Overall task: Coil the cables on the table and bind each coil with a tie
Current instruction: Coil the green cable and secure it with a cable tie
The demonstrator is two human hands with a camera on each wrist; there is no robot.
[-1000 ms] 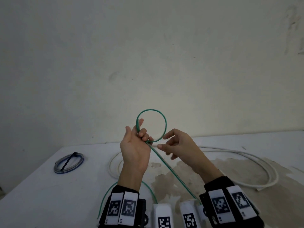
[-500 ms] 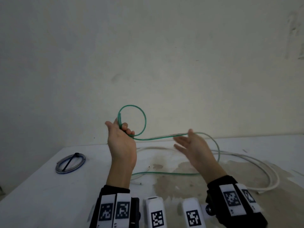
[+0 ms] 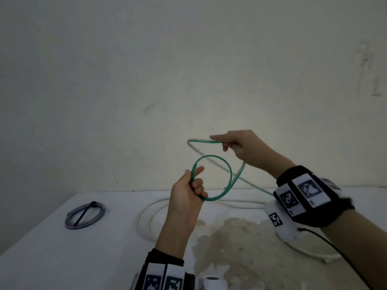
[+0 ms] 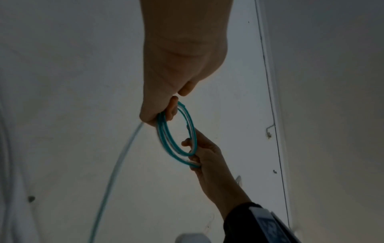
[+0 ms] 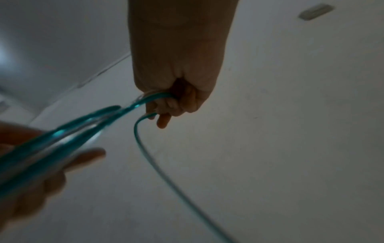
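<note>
A thin green cable (image 3: 227,168) is partly wound into a small loop held in the air above the table (image 3: 62,254). My left hand (image 3: 193,185) grips the loop's left side, fingers curled round the strands (image 4: 166,131). Up and to the right, my right hand (image 3: 230,143) pinches a farther stretch of the same green cable (image 5: 153,98), which bends out to the left and trails down to the table. A white cable (image 3: 150,210) lies loose on the table behind my hands.
A blue-grey coil (image 3: 84,214) bound with a black tie lies at the table's left. The white cable's loops sprawl across the middle and right. A stained patch (image 3: 236,243) marks the tabletop. A plain wall stands close behind.
My right hand, which was open beside the cable, has closed on it and lifted it up above the loop. My left hand has shifted right, still holding the loop.
</note>
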